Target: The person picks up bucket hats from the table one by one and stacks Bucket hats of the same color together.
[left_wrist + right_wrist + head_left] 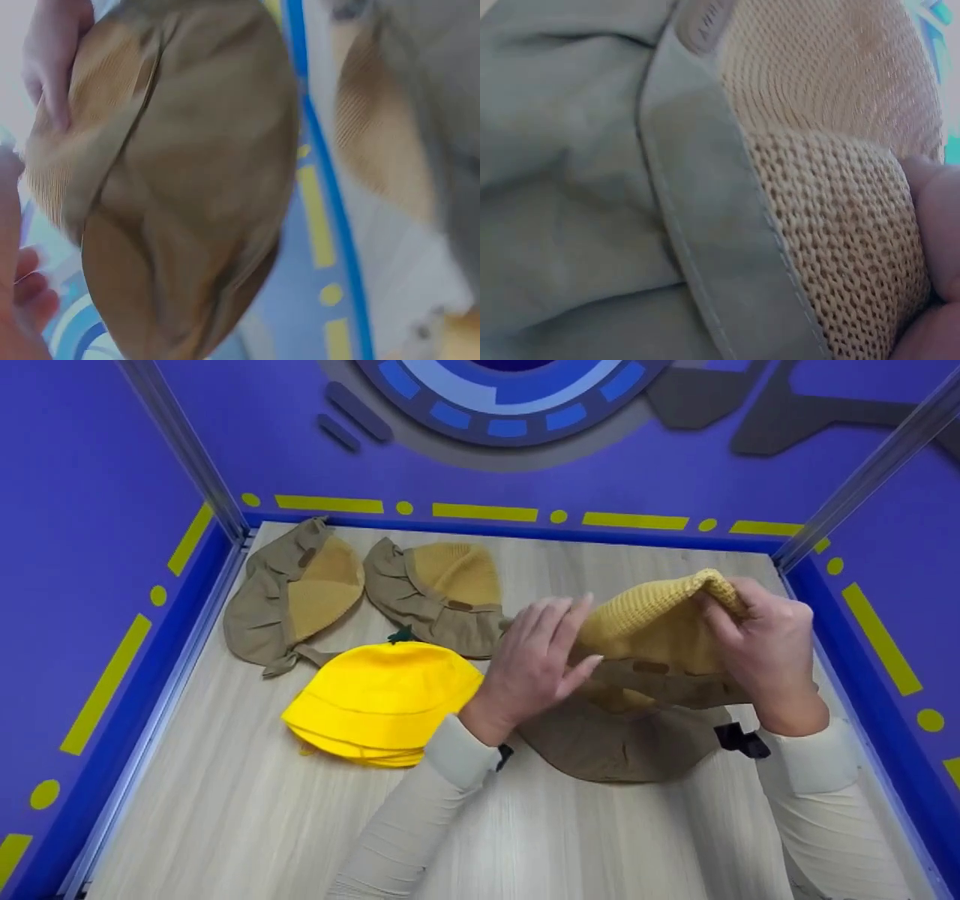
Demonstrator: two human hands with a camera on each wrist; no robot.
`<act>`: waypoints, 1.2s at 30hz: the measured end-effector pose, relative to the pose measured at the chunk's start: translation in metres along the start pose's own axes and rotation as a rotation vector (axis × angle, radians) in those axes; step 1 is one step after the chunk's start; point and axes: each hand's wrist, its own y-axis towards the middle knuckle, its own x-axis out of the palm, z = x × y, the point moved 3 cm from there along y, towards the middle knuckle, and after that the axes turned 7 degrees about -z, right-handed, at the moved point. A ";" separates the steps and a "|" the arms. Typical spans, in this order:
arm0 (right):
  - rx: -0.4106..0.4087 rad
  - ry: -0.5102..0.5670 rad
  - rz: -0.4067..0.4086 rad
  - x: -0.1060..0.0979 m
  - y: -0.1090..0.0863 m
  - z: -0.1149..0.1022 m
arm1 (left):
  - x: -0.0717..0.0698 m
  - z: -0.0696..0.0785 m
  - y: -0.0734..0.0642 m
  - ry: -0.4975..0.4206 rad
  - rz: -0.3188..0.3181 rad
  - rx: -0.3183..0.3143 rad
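- Right hand (772, 652): thumb and fingers clamped on the crown top of a sun hat.
- Sun hat (645, 622), in hand: ribbed yellow knit crown, khaki brim, small brown label (651, 667) directly below the grip; raised over the tabletop.
- Left hand (534, 660): left of the grip, fingers extended and apart from the thumb, at the hat's left side; contact cannot be told.
- Khaki fabric (630, 750): below the grip, on the person's side; its join to the held hat is hidden.
- Yellow bucket hat (382, 697): left of the grip, past the left hand; layered lower edge, green leaf-shaped piece (401, 635) on top.
- Two khaki-brimmed hats (457, 577): farther left, toward the back edge, lying near each other.
- Wood-grain tabletop (262, 810): stretches widest toward the person; a strip runs behind the grip to the back wall (480, 480); right wall (885, 660) stands near the right hand, leaving narrower room.
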 end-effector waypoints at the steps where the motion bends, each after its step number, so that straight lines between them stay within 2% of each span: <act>1: -0.024 0.006 -0.009 0.000 0.000 -0.003 | -0.004 -0.003 0.001 -0.004 -0.047 -0.021; 3: -0.064 0.020 -0.027 0.001 -0.001 -0.007 | -0.008 -0.008 0.001 -0.045 -0.159 -0.052; 6: -0.104 0.033 -0.054 0.000 -0.002 -0.009 | -0.011 -0.012 -0.003 -0.179 -0.329 -0.085; 8: -0.128 0.026 -0.079 0.000 -0.003 -0.009 | -0.010 -0.013 -0.005 -0.264 -0.391 -0.085; 9: -0.142 0.021 -0.091 0.000 -0.004 -0.008 | -0.009 -0.013 -0.006 -0.304 -0.397 -0.080; 11: -0.160 0.021 -0.106 0.001 -0.004 -0.007 | -0.008 -0.015 -0.008 -0.343 -0.364 -0.060; 14: -0.149 0.071 -0.121 0.003 -0.004 -0.003 | -0.007 -0.018 -0.010 -0.305 -0.247 -0.022; 16: -0.116 0.134 -0.136 0.002 -0.004 0.001 | -0.008 -0.019 -0.012 -0.275 -0.194 -0.018; 18: -0.091 0.202 -0.166 0.000 -0.004 0.009 | -0.008 -0.021 -0.012 -0.256 -0.167 -0.029; 21: -0.092 0.244 -0.228 -0.005 -0.010 0.022 | -0.009 -0.024 -0.013 -0.272 -0.157 -0.068; 25: -0.126 0.169 -0.265 -0.011 -0.024 0.037 | -0.011 -0.028 -0.015 -0.288 -0.133 -0.110; 29: -0.092 0.066 -0.223 -0.012 -0.040 0.045 | -0.010 -0.027 -0.017 -0.253 -0.100 -0.100; 36: 0.082 0.017 -0.061 -0.005 -0.060 0.052 | -0.004 -0.019 -0.019 -0.207 -0.043 -0.057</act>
